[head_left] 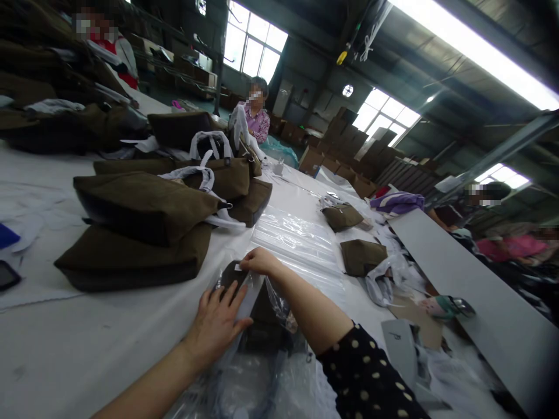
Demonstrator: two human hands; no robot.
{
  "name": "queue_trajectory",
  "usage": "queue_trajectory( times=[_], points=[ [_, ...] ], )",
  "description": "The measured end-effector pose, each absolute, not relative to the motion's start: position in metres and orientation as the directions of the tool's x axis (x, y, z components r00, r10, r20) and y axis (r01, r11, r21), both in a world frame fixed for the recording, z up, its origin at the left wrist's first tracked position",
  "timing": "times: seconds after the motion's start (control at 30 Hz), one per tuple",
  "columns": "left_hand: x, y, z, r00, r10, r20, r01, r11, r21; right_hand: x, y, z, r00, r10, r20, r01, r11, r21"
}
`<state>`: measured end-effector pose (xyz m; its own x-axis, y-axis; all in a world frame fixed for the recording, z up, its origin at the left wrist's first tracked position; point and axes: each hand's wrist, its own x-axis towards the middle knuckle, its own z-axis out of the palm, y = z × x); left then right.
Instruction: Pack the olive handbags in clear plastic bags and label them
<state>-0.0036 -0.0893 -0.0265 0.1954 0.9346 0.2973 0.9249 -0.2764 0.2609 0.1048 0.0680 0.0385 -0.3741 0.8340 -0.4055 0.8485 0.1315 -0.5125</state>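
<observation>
A dark olive handbag (264, 320) lies on the table just ahead of me, inside a clear plastic bag (244, 381). My left hand (216, 320) rests on the plastic with its fingers spread, pressing near the far-left part of the handbag. Beyond it, my right hand (261, 262) is closed in a pinch at the far edge of the plastic, beside a small white label (238, 267). The right fingertips are partly hidden by the hand. Flat clear plastic bags (297, 238) lie just past my right hand.
Stacked olive handbags (140, 250) stand at the left. Smaller olive pouches (363, 257) lie to the right, near a bottle (448, 306) and a grey tape dispenser (402, 349). A phone (7, 274) lies at far left. A person (257, 113) is across the table; others are farther off.
</observation>
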Motion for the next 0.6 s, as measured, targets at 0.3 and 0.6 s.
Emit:
queue_trajectory(
  times=[0.3, 0.6],
  points=[
    [-0.006, -0.087, -0.024, 0.18, 0.945, 0.274, 0.937, -0.249, 0.245, 0.098, 0.07, 0.027, -0.315, 0.861, -0.4, 0.89, 0.122, -0.439],
    [-0.005, -0.083, -0.031, 0.169, 0.948, 0.27, 0.915, -0.253, 0.314, 0.085, 0.063, 0.023, -0.234, 0.905, -0.354, 0.929, 0.102, -0.355]
  ],
)
